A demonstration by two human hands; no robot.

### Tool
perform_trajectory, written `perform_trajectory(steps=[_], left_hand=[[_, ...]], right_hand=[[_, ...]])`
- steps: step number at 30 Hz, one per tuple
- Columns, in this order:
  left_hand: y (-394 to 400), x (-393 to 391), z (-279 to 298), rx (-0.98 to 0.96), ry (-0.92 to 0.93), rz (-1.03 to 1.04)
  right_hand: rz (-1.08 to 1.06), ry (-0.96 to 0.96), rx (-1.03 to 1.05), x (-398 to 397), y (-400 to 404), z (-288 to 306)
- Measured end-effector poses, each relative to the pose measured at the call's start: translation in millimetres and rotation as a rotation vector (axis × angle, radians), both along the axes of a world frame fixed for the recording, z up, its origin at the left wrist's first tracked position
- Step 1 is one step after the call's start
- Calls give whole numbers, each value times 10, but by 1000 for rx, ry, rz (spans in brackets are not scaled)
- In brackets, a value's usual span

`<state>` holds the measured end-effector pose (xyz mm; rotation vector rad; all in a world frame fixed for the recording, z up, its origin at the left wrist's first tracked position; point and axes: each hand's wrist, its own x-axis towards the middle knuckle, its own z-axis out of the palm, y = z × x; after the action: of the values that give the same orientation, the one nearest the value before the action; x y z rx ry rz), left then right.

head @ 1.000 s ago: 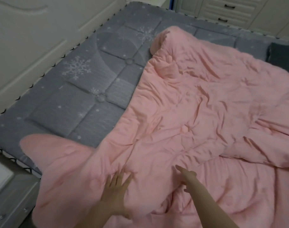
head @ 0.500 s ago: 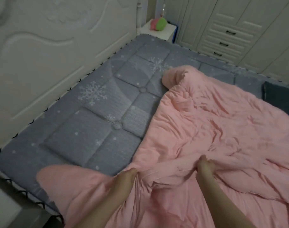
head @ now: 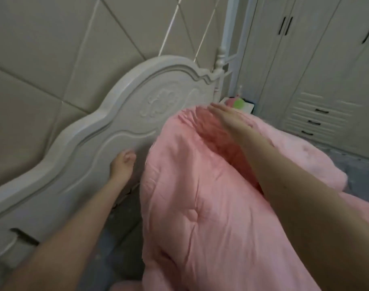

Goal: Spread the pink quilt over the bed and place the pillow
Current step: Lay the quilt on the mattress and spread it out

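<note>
Head view shows me mid-spread, working at the headboard (head: 108, 131) end of the bed. The quilt (head: 200, 206) is bunched into a high pink ridge that runs from the near edge up toward the far corner by the headboard, with more of it trailing off to the right across the mattress (head: 124, 223). A strip of grey mattress lies bare between the ridge and the headboard, so the quilt does not yet reach the head edge on my left side.

My right hand (head: 227, 120) is flat, fingers straight and together, lying along the top of the ridge near its far end; it grasps nothing. My left hand (head: 121, 166) is just beside the quilt's left edge, close to the headboard, fingers curled inward. Whether it pinches a bit of fabric I cannot tell; the quilt edge looks slightly apart from it.

I judge this the spreading step, only partly done. Next I need to take the left edge of the ridge and draw it toward the headboard over the bare strip, then flatten the hump with open palms, pushing outward to the corners. No pillow is in view, so that part waits. A small stand (head: 245, 106) with a green thing sits beyond the far corner, and a wardrobe (head: 326, 80) stands at right.
</note>
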<state>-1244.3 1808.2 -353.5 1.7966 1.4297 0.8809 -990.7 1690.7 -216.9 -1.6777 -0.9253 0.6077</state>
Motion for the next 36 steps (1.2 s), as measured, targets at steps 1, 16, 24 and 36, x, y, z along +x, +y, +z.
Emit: perform_trajectory(steps=[1, 16, 24, 36], left_hand=[[35, -138, -122, -28, 22, 7], [-996, -1065, -1810, -422, 124, 38], [-1954, -740, -1448, -319, 244, -101], [-2994, -1258, -1827, -515, 150, -126]], right_hand=[[2, 21, -36, -48, 2, -223], [-27, 375, -556, -185, -1136, -2551], [9, 415, -375, -298, -1852, -1982], [-200, 449, -242, -1001, -2944, -2728]])
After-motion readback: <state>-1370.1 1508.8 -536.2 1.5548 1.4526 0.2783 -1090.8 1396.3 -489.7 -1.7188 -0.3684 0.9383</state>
